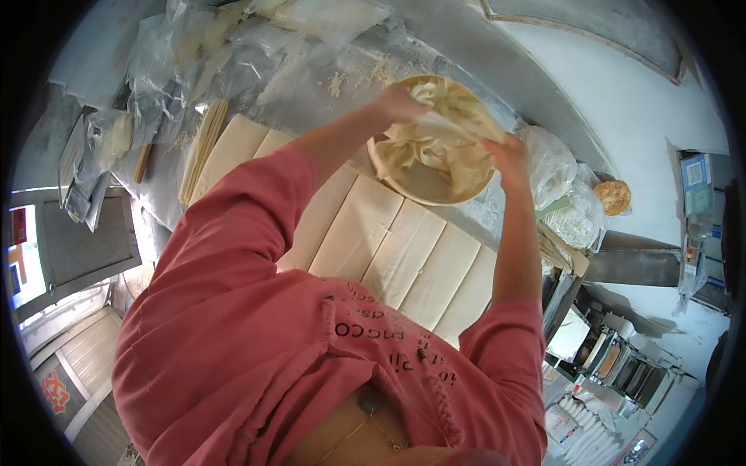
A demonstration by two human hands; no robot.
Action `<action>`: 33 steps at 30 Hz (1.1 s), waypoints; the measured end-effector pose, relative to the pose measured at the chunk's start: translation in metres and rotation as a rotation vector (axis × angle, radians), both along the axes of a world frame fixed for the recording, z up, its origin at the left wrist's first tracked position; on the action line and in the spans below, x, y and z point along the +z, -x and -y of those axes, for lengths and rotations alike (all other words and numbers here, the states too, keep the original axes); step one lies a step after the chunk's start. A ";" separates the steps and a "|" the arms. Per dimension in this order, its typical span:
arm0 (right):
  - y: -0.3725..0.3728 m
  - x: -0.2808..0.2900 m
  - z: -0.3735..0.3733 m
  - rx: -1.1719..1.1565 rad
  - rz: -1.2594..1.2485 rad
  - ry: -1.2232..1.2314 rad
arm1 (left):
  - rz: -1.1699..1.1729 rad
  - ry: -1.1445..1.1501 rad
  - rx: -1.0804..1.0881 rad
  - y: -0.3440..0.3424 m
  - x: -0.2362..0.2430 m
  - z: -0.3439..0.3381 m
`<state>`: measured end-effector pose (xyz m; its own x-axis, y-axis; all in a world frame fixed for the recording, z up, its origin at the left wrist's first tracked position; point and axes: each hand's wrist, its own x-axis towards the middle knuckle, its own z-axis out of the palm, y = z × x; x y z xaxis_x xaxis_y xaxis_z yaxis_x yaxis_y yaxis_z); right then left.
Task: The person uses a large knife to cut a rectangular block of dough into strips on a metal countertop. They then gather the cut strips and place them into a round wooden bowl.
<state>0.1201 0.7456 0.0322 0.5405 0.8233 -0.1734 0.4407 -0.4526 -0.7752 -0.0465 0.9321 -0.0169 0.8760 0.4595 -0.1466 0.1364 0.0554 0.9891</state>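
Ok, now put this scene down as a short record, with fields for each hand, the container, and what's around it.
Left hand: over the bowl's left side, fingers at the pale sheets; grip unclear
Right hand: at the bowl's right side, fingers against the sheets; grip blurred
Container: round bowl, pale rim
Contents: thin, crumpled pale sheets
Nearer the person: row of long flat pale slabs
Right of bowl: clear plastic bags, round golden-brown disc
Upper left: heaped clear plastic
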 end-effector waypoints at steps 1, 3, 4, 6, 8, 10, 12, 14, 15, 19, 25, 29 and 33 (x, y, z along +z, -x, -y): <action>-0.006 0.004 0.014 -0.092 -0.360 -0.292 | 0.172 0.357 -0.115 0.001 0.011 -0.005; 0.007 0.005 0.030 -0.228 -1.152 -0.690 | 0.347 0.813 -0.177 0.008 0.030 -0.001; -0.017 -0.049 0.039 -0.294 -1.046 -0.602 | 0.268 0.562 -0.173 0.003 0.025 -0.001; 0.007 -0.023 0.014 0.056 -0.060 0.225 | -0.095 -0.226 -0.129 -0.007 0.013 -0.002; 0.007 -0.001 0.002 0.097 0.031 0.198 | -0.111 -0.273 -0.189 -0.013 0.031 -0.006; 0.019 0.003 0.032 -0.200 -0.840 -0.577 | 0.466 0.704 -0.251 0.005 0.026 -0.003; 0.024 -0.003 0.030 -0.190 -0.670 -0.322 | 0.018 0.241 -0.229 0.001 0.026 0.009; -0.008 -0.039 0.027 -0.034 0.492 0.433 | -0.673 -1.019 -0.364 -0.011 0.047 0.020; 0.007 -0.017 0.025 0.083 0.381 0.369 | -0.252 -0.736 -0.275 -0.003 0.029 0.011; 0.009 -0.050 0.038 -0.290 -0.906 -0.563 | 0.141 0.098 -0.268 0.005 0.006 0.006; 0.032 -0.058 0.024 0.034 -0.090 -0.064 | -0.587 -1.163 -0.255 0.014 -0.003 0.047; 0.036 -0.106 0.007 0.206 0.355 0.363 | -0.705 -1.252 -0.375 0.001 -0.039 0.064; 0.006 -0.071 0.021 0.123 -0.395 -0.008 | -0.457 -0.791 -0.191 -0.010 -0.003 0.030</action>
<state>0.1136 0.7245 -0.0385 0.3310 0.8799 -0.3409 0.1588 -0.4080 -0.8991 -0.0365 0.9017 -0.0198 0.8814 0.4273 -0.2015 0.4592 -0.6746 0.5780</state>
